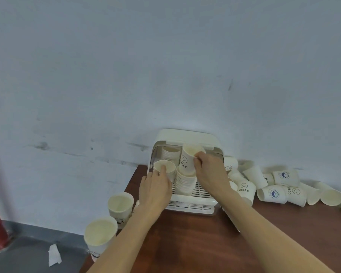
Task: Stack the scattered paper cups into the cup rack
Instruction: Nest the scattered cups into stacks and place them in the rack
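1. The right hand [209, 170] has its grip pinching the rim of a cream paper cup printed with a smiley and "HELLO" [187, 159], thumb and fingers curled over the lip. It holds the cup upright, directly above the stack.

2. The left hand [156, 184] wraps its grip round the wall of a second plain cream paper cup [164, 169], also mouth-up, at the front-left corner of the rack.

3. Below the right hand's cup stands a nested stack of cream cups [185, 183] on the slatted floor of the white plastic cup rack [189, 135]; a further stack [171, 154] stands deeper inside on the left.

4. My judgement: the step in hand is seating the held cups onto the stacks. The next move calls for lowering the "HELLO" cup straight down, its base centred in the top cup's mouth, then letting go; a tilted entry could catch the rim and tip the stack.

5. The cups look thin and light, tapered, and easily dented under a hard pinch.

6. Outward, on the dark brown wooden surface [195, 243], many loose cups [283, 186] lie on their sides to the right of the rack, and two upright cups [120, 203] stand near the left edge, so much of the task seems left.
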Motion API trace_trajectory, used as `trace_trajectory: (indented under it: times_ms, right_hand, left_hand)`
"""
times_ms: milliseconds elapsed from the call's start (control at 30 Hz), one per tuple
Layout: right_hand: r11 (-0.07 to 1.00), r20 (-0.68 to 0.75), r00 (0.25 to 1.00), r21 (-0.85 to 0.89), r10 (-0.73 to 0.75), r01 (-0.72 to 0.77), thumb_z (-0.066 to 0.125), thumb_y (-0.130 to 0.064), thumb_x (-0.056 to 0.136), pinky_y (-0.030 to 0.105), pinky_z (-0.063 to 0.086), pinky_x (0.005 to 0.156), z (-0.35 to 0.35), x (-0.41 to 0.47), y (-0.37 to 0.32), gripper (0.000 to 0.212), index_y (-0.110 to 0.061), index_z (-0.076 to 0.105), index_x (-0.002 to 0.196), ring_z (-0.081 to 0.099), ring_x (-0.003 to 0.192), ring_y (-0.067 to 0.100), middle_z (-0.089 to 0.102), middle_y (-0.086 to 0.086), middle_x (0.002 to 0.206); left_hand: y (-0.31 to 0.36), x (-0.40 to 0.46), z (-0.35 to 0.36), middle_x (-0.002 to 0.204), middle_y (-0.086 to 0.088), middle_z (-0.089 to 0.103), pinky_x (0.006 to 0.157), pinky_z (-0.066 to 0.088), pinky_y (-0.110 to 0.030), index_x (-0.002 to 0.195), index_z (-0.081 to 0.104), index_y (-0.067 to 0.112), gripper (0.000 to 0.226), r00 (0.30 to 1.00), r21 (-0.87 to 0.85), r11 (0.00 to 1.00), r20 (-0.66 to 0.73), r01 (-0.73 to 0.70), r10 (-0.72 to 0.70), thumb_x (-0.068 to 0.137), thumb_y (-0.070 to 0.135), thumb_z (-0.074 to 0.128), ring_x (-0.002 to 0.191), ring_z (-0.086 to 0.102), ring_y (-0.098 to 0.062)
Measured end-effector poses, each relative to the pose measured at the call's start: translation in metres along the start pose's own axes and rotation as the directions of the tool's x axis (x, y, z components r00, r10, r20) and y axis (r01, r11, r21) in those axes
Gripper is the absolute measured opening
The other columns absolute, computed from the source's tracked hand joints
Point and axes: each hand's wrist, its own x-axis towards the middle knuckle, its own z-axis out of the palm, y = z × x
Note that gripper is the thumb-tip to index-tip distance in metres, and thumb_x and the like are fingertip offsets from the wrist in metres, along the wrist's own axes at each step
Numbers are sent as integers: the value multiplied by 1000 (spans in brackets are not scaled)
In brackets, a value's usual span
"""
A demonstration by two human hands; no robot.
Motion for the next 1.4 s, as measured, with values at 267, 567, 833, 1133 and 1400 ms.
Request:
trace_trajectory:
  times_ms: [267, 567, 833, 1133, 1400]
  right_hand:
    - [971, 224, 974, -235, 12, 42, 38, -20, 99, 37, 42, 67, 30, -13, 16, 24, -10, 59, 102, 58, 95, 33, 64, 10, 99]
    - [951, 270, 963, -292, -18, 100, 36, -15, 98, 36, 35, 66, 41, -24, 16, 20, -10, 52, 110, 56, 96, 33, 61, 13, 105]
    - [956, 285, 957, -292, 49, 38, 46, -13, 92, 36, 35, 64, 45, -33, 13, 26, -9, 41, 117, 56, 99, 34, 60, 14, 108]
    - [939, 140, 978, -329, 152, -99, 48, -22, 93, 38, 42, 76, 41, -26, 41, 28, -8, 46, 117, 56, 102, 34, 61, 15, 107]
    - [915, 66, 962, -333, 265, -229, 52, -7, 88, 33, 39, 60, 46, 9, 76, 20, -6, 44, 106, 64, 87, 32, 65, 10, 92]
  left_hand:
    - [-1, -1, 5, 118, -4, 60, 86, 40, -34, 132, 40, 16, 37, 999, 8, 1000, 43, 11, -11, 98, 29, 33, 105, 55, -23]
    - [-2, -2, 5, 121, -4, 60, 87, 42, -36, 134, 39, 17, 39, 999, -9, 1000, 49, 7, -7, 97, 28, 35, 105, 56, -24]
    - [1, 0, 3, 119, -5, 60, 87, 44, -34, 129, 39, 18, 36, 996, 1, 1000, 84, -9, 9, 96, 28, 46, 106, 56, -25]
    - [11, 1, 5, 118, -4, 61, 87, 44, -32, 124, 46, 17, 29, 998, -26, 999, 61, -20, 21, 97, 28, 46, 107, 56, -24]
    - [27, 4, 7, 113, -2, 62, 82, 42, -31, 124, 45, 18, 29, 997, -75, 995, 35, -62, 65, 98, 29, 44, 103, 53, -22]
